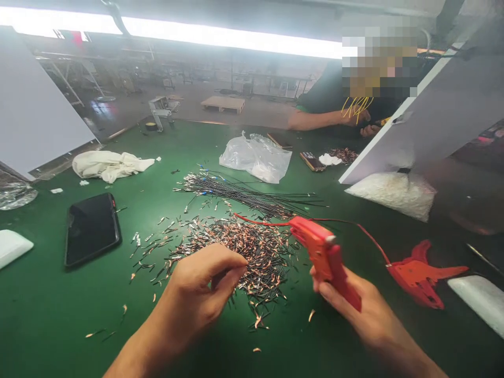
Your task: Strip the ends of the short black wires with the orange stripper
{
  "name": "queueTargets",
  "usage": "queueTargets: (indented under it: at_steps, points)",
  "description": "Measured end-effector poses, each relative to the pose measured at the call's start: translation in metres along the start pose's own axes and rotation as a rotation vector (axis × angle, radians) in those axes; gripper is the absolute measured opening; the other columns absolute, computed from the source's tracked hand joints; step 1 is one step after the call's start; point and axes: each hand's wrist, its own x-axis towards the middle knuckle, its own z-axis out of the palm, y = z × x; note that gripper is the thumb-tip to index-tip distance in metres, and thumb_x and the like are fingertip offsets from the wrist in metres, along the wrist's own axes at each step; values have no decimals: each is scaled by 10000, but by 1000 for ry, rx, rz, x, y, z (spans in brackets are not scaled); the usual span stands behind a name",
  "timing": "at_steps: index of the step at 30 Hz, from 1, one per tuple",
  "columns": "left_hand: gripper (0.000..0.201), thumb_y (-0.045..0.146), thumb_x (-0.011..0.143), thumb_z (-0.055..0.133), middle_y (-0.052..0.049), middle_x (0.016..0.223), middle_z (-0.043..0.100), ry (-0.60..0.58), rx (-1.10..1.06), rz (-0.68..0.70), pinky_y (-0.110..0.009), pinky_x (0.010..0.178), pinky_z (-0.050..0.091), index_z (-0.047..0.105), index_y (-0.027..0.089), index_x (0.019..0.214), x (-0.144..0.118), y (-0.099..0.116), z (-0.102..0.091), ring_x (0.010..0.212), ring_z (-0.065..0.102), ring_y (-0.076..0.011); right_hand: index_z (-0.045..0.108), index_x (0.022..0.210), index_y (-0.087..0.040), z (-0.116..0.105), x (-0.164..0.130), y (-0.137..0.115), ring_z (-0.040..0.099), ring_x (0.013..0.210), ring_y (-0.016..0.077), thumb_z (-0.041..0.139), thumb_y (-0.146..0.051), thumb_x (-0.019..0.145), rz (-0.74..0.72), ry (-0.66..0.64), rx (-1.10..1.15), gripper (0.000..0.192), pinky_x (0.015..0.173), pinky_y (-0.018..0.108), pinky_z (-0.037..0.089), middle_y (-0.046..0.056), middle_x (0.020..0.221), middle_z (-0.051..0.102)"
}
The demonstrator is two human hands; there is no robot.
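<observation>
My right hand (356, 304) is wrapped round the handle of a red wire stripper (318, 247), its head raised toward the pile. My left hand (205, 286) is closed in a pinch at the near edge of a heap of short wire offcuts (255, 247), black with bare copper ends. Anything between those fingertips is too small or hidden to make out. Behind the heap lies a bundle of long black wires (244, 195), some with metal terminals and blue bits at the left end. A thin red wire (260, 223) runs left from beside the stripper's head.
A second red stripper-like tool (423, 273) lies at right. A black phone (93, 229) is at left, near a white cloth (110, 165). Plastic bags (255, 157) and a tied white bag (394, 194) sit farther back. Across the table, a co-worker's hand (356, 116) holds yellow wires.
</observation>
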Motion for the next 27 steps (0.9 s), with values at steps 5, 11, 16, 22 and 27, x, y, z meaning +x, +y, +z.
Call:
queueTargets:
  at_steps: [5,11,16,22,27]
  points:
    - [145,115,888,575,30,651,634,35,28,-72,-163,552,455,666,171,791,3,4,-4,575,574,-74,613,1022,-146,13,-10,2,533,699,167,639,-562,854,125,-512,605,449,643,285,407,54,794,616]
    - [180,126,863,557,39,564,595,-62,-46,-115,-153,463,397,669,158,725,3,11,-7,487,514,-68,610,900,-117,33,-7,11,483,605,128,659,-544,796,43,-707,630,442,563,235,360,34,689,566]
    - [166,117,848,561,21,596,650,-123,-84,-93,-154,503,424,686,154,745,1,13,-5,509,555,-72,615,816,-123,36,-9,1,440,575,111,688,-514,757,50,-704,601,403,525,219,315,19,661,544]
    - [212,91,849,526,32,560,557,-184,-62,11,-161,503,376,663,145,696,3,11,-3,518,491,-68,625,870,-114,40,-13,4,482,595,118,711,-471,753,71,-679,675,385,558,226,340,23,664,576]
    - [192,95,878,535,34,585,579,-177,-34,11,-172,545,401,658,154,742,3,9,-4,551,502,-77,618,918,-114,40,-13,12,490,608,121,700,-460,778,71,-687,701,382,579,235,357,25,682,590]
